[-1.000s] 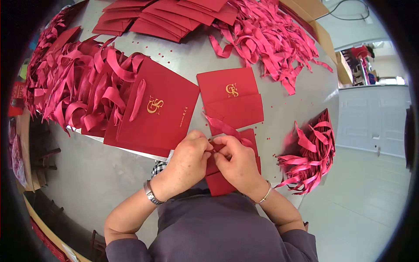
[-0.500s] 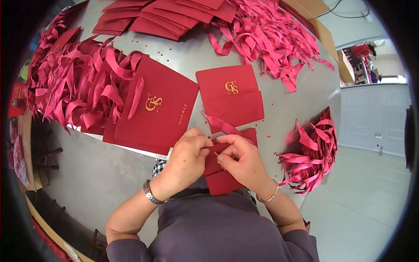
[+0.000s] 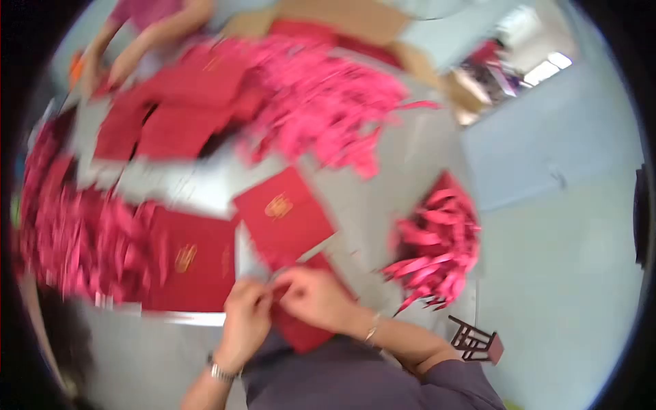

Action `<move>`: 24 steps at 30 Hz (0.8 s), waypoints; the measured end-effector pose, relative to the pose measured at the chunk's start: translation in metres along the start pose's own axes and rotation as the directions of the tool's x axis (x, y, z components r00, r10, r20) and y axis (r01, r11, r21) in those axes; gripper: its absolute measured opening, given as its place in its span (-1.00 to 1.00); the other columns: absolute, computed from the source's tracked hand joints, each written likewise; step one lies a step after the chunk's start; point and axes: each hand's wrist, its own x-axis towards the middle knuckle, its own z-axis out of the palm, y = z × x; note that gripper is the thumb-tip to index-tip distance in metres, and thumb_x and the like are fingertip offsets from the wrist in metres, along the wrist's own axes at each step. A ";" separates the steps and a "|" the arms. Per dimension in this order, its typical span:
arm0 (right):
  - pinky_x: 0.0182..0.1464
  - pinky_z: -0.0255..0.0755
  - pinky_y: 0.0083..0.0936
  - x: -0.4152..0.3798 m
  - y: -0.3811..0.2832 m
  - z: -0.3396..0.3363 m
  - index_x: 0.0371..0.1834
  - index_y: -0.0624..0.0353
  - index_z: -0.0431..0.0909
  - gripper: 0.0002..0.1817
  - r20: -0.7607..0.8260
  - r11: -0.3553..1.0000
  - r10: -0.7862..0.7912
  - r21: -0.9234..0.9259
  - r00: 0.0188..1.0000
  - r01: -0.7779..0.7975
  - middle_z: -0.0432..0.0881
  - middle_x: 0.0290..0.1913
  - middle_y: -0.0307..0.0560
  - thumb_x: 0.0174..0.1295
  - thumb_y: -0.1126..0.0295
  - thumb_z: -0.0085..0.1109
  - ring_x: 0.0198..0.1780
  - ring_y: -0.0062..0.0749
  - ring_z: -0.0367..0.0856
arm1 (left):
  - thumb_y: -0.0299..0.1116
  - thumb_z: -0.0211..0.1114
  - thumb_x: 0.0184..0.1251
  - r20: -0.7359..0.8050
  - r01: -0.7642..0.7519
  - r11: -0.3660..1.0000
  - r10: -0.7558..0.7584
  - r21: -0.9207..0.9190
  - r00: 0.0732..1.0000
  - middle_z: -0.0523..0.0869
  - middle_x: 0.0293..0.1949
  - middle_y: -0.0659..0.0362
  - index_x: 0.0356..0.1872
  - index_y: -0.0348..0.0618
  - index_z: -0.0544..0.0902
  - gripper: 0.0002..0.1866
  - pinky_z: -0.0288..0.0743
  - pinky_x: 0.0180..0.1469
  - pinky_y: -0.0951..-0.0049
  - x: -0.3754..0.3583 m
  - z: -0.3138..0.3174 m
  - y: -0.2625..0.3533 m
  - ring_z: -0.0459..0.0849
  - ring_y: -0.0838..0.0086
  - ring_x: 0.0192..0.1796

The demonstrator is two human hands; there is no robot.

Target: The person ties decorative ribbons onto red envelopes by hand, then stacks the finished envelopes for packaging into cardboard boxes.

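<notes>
A small red paper bag (image 3: 301, 329) lies folded against my lap at the table's edge, blurred by motion. My left hand (image 3: 247, 316) is closed at the bag's upper left edge, fingertips pinched on it. Close beside it, my right hand (image 3: 316, 298) lies over the bag with thumb and finger pinched together; a bit of pink ribbon seems to be between the fingertips, though blur hides its ends. Just beyond the hands rests another red paper bag (image 3: 304, 219) with a gold print.
Left stands a row of red bags with pink ribbon handles (image 3: 102, 239), a larger bag (image 3: 195, 263) in front. Stacked red bags (image 3: 181, 130) and a ribbon heap (image 3: 328, 102) lie farther back. Ribboned bags (image 3: 441, 239) sit right. Another person's arm (image 3: 160, 31) reaches in, far left.
The view has swung, bringing another person's arms and a stool into sight and shifting the table's contents. My hands stay pinched together at the small bag.
</notes>
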 end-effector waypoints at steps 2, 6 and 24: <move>-0.30 0.54 -0.38 0.000 0.004 0.003 -0.07 0.16 0.60 -0.73 -0.035 0.999 0.029 0.030 0.999 -0.028 0.70 -0.37 0.04 0.13 0.47 0.19 -0.32 -0.31 0.73 | -0.70 0.24 0.01 -0.007 -0.027 1.000 0.027 0.006 1.000 0.59 -0.34 -0.03 -0.37 -0.32 0.58 -0.86 0.50 -0.14 0.22 0.003 0.002 -0.001 0.60 0.04 -0.22; -0.27 0.51 -0.30 -0.003 0.006 0.011 -0.06 0.10 0.57 -0.73 -0.078 0.995 -0.053 -0.085 0.996 0.046 0.66 -0.42 0.02 0.14 0.43 0.17 -0.35 -0.11 0.69 | -0.72 0.20 -0.06 -0.028 -0.154 0.988 0.154 -0.017 0.988 0.60 -0.34 0.02 -0.41 -0.30 0.52 -0.84 0.47 -0.18 0.32 0.004 0.005 -0.012 0.58 0.21 -0.23; -0.32 0.52 -0.45 -0.021 0.009 0.007 0.20 0.17 0.48 -0.53 -0.077 0.999 -0.019 0.039 0.997 0.022 0.68 -0.41 -0.05 0.16 0.45 0.20 -0.38 -0.43 0.69 | -0.64 0.29 0.06 0.153 -0.053 0.991 0.034 0.126 0.988 0.55 -0.28 -0.10 -0.26 -0.31 0.59 -0.82 0.50 -0.14 0.19 0.005 0.001 0.007 0.58 0.00 -0.18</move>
